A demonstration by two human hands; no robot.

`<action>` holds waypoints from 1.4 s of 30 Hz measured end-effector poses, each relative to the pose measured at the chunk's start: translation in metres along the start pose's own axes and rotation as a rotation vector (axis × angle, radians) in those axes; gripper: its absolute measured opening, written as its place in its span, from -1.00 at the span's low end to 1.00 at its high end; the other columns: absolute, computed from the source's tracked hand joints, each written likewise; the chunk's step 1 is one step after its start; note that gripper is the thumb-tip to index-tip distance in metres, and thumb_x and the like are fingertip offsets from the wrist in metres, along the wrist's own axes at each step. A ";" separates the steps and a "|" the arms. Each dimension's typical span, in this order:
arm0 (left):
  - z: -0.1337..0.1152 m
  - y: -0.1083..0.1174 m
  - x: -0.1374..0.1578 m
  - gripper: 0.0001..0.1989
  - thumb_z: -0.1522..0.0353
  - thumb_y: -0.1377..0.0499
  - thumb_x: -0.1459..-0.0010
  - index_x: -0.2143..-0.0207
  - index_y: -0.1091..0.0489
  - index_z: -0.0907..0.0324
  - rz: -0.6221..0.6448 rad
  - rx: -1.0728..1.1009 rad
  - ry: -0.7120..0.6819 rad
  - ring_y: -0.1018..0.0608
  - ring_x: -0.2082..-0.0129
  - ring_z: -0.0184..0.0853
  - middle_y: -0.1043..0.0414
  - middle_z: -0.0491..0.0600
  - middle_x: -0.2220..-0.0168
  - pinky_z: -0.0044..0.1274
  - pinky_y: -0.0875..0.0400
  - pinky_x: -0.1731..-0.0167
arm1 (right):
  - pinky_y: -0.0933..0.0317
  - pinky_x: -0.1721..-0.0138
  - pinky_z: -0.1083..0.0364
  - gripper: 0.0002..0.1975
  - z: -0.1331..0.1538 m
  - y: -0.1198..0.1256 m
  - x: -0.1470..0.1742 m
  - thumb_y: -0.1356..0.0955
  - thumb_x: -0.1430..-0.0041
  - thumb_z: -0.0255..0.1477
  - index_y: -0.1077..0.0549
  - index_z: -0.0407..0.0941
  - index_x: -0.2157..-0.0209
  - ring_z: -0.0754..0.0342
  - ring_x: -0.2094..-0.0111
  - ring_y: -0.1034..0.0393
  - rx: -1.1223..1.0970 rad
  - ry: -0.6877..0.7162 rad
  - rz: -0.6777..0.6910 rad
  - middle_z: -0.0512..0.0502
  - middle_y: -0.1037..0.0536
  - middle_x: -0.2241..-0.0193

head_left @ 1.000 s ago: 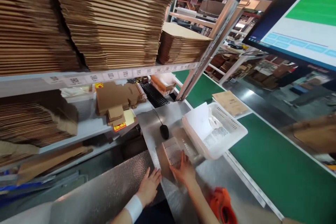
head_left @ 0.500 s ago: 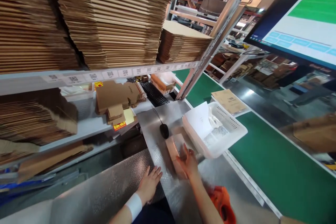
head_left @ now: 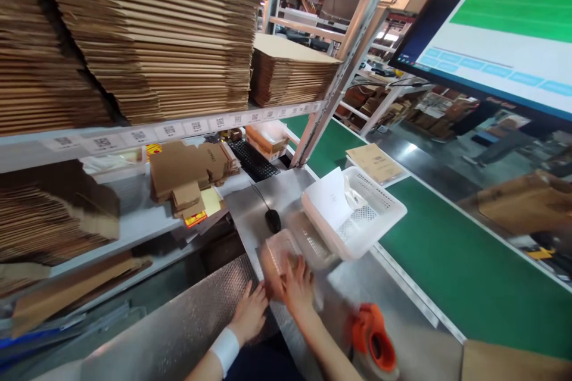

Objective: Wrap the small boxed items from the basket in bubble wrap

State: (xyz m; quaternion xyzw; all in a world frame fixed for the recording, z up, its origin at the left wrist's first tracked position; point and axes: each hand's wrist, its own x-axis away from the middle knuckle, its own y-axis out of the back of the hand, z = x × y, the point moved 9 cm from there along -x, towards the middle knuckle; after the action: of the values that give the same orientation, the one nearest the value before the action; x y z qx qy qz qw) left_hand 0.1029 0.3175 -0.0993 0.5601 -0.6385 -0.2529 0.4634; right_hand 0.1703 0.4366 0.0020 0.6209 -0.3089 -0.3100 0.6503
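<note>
A small brown box in clear bubble wrap (head_left: 277, 247) lies on the metal table, blurred by motion. My right hand (head_left: 298, 287) is on its right side, fingers bent over it and gripping it. My left hand (head_left: 249, 312), with a white band at the wrist, lies at the sheet's edge. Its fingers are stretched out, the tips close to the box's near left corner; whether they touch it I cannot tell. Under my left hand a wide sheet of bubble wrap (head_left: 179, 321) spreads off to the left. An orange tape dispenser (head_left: 373, 339) sits to the right of my right forearm.
A black mouse (head_left: 272, 221) lies just beyond the box. A white plastic basket (head_left: 379, 232) with papers stands to the right, beside a green conveyor belt (head_left: 447, 250). Shelves with stacked flat cartons (head_left: 187, 53) rise at the left. A monitor (head_left: 496, 41) hangs upper right.
My right hand has drawn the wrapped box left toward my left hand. My left hand has hardly moved. The view has shifted a little to the right.
</note>
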 end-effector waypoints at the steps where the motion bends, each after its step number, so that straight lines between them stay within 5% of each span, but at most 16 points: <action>1: 0.003 0.003 0.002 -0.37 0.28 -0.07 -0.25 -0.34 -0.32 0.27 -0.002 0.007 0.014 -0.04 -0.52 -0.08 -0.20 0.17 -0.44 -0.07 0.23 -0.51 | -0.22 -0.21 -0.30 -0.44 0.006 0.001 0.003 -0.33 -0.41 -0.37 -0.30 -0.05 -0.39 -0.42 -0.24 -0.29 -0.043 0.042 0.007 -0.44 -0.32 -0.29; 3: 0.010 0.007 0.004 -0.35 0.29 -0.06 -0.27 -0.38 -0.25 0.30 -0.005 0.014 0.053 -0.01 -0.53 -0.07 -0.14 0.18 -0.46 -0.07 0.24 -0.52 | -0.28 -0.18 -0.18 -0.46 0.017 0.002 0.007 -0.34 -0.36 -0.40 -0.36 -0.11 -0.34 -0.32 -0.15 -0.38 -0.126 0.108 0.027 -0.37 -0.45 -0.17; 5: 0.015 0.008 0.006 -0.34 0.30 -0.05 -0.28 -0.41 -0.19 0.28 -0.001 0.013 0.078 0.00 -0.53 -0.05 -0.08 0.17 -0.48 -0.05 0.23 -0.51 | -0.26 -0.22 -0.15 -0.28 0.024 -0.001 0.008 -0.44 -0.22 -0.36 -0.28 -0.19 -0.38 -0.33 -0.19 -0.34 -0.157 0.110 0.069 -0.39 -0.43 -0.20; 9: 0.016 0.004 0.003 -0.32 0.35 -0.09 -0.28 -0.43 -0.15 0.24 -0.042 -0.040 0.066 -0.07 -0.51 -0.04 -0.10 0.14 -0.47 -0.08 0.11 -0.51 | -0.01 -0.29 -0.49 0.02 0.022 -0.011 0.007 -0.47 -0.14 -0.25 0.03 -0.15 -0.51 -0.57 -0.43 0.10 -0.088 -0.035 0.184 -0.52 0.03 -0.46; 14: 0.018 -0.011 0.000 -0.42 0.39 -0.04 -0.35 -0.39 -0.22 0.31 -0.090 -0.111 0.077 -0.11 -0.50 -0.01 -0.12 0.20 -0.46 -0.03 0.05 -0.50 | -0.28 -0.14 -0.25 -0.10 0.017 -0.015 0.004 -0.39 -0.27 -0.24 0.05 -0.06 -0.52 -0.41 -0.23 -0.32 -0.136 -0.044 0.240 -0.50 -0.21 -0.35; 22: 0.017 -0.013 -0.006 -0.26 0.20 -0.10 -0.36 -0.48 0.02 0.20 -0.118 -0.122 0.029 -0.05 -0.52 -0.04 0.07 0.12 -0.51 0.01 0.04 -0.48 | -0.22 -0.21 -0.21 -0.05 -0.054 -0.013 -0.024 -0.44 -0.23 -0.34 0.06 -0.05 -0.52 -0.37 -0.29 -0.24 -0.078 -0.102 0.156 -0.45 -0.20 -0.35; 27: 0.007 -0.010 -0.010 -0.27 0.15 -0.09 -0.37 -0.48 0.01 0.19 -0.086 -0.113 0.021 -0.01 -0.53 -0.08 0.07 0.10 -0.52 -0.04 0.11 -0.50 | -0.26 -0.17 -0.21 -0.10 -0.085 -0.001 -0.039 -0.45 -0.28 -0.30 0.01 -0.08 -0.51 -0.38 -0.29 -0.22 -0.013 -0.121 0.107 -0.48 -0.22 -0.33; 34: 0.009 -0.018 -0.011 -0.29 0.24 -0.06 -0.36 -0.49 0.02 0.18 -0.136 -0.169 0.029 -0.02 -0.52 -0.07 0.08 0.08 -0.52 -0.02 0.05 -0.49 | -0.22 -0.15 -0.35 -0.20 -0.026 0.002 0.001 -0.43 -0.31 -0.33 -0.10 -0.04 -0.48 -0.52 -0.30 -0.16 0.124 -0.051 0.013 -0.53 -0.14 -0.39; 39: 0.013 -0.023 -0.006 -0.42 0.37 0.08 -0.41 -0.43 -0.14 0.27 -0.112 -0.204 0.035 -0.07 -0.51 -0.07 -0.06 0.17 -0.47 -0.04 -0.02 -0.48 | -0.29 -0.14 -0.21 -0.30 0.017 -0.005 0.024 -0.22 -0.32 -0.59 -0.15 -0.03 -0.46 -0.29 -0.13 -0.36 -0.011 0.136 0.071 -0.33 -0.44 -0.20; 42: 0.013 -0.021 -0.005 -0.45 0.41 0.08 -0.40 -0.40 -0.21 0.24 -0.096 -0.212 0.032 -0.13 -0.49 -0.05 -0.10 0.17 -0.45 -0.02 -0.05 -0.47 | -0.09 -0.33 -0.24 -0.28 0.015 -0.012 0.022 -0.32 -0.23 -0.58 -0.24 -0.10 -0.42 -0.33 -0.33 -0.18 -0.044 0.114 0.089 -0.34 -0.32 -0.32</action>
State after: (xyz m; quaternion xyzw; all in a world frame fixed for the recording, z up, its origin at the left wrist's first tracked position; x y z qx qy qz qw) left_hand 0.1014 0.3146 -0.1244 0.5418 -0.5733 -0.3318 0.5173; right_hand 0.1719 0.4102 -0.0092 0.6089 -0.2918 -0.2516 0.6934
